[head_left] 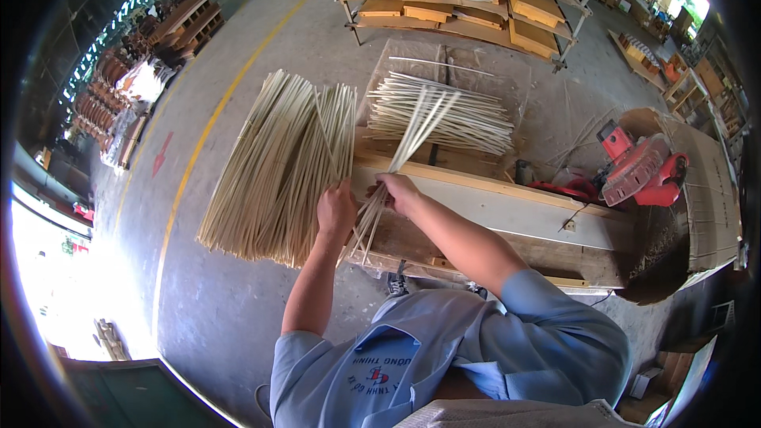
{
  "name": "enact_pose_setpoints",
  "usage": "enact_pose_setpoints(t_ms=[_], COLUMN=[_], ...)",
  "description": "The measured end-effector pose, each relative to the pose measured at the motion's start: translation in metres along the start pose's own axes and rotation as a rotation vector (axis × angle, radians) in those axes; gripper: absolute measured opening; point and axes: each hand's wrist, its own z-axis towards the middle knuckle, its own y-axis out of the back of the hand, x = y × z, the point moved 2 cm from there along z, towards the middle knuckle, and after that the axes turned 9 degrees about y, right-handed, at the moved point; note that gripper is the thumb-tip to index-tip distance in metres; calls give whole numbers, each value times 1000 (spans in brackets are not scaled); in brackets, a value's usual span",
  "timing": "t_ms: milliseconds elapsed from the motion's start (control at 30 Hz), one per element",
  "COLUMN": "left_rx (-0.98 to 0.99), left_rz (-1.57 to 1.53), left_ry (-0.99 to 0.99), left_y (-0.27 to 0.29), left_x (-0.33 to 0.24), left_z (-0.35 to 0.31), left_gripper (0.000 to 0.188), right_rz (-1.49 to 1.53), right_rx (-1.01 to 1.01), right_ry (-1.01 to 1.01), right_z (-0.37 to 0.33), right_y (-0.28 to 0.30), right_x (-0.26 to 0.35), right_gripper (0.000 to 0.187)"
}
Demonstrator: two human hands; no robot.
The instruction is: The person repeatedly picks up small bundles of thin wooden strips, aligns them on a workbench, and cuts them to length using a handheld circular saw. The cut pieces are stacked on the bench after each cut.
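Observation:
My right hand (399, 192) is closed around a small bunch of thin pale sticks (422, 128), which slants up and away over the workbench with its lower ends below my fist. Close beside it, my left hand (338, 204) is closed at the right edge of a large pile of similar sticks (265, 166). Its fingers seem to grip some stick there, though my knuckles hide exactly what. Another stack of pale sticks (476, 115) lies crosswise beyond the bench.
A long white board with a wooden fence (483, 204) runs along the bench. To the right stand a red power saw (634, 170) and a large cardboard box (709, 190). A shelf rack with wooden panels (468, 0) is at the back. A yellow line (214, 123) crosses the floor on the left.

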Motion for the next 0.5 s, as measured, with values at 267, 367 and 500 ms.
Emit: enact_pose_setpoints(t_ms=[267,367,500], left_rx=[-46,-64,-34], left_rz=[101,122,152], left_ry=[-94,-133,-187], left_y=[-13,-11,-15], left_x=[-15,-20,-31], left_z=[10,4,5], left_gripper=[20,28,28], right_rz=[360,237,4], right_rx=[-75,116,198], right_ry=[485,667,867], right_z=[-90,-146,-220], right_y=[88,111,141], right_x=[75,104,127], right_gripper=[27,25,24])
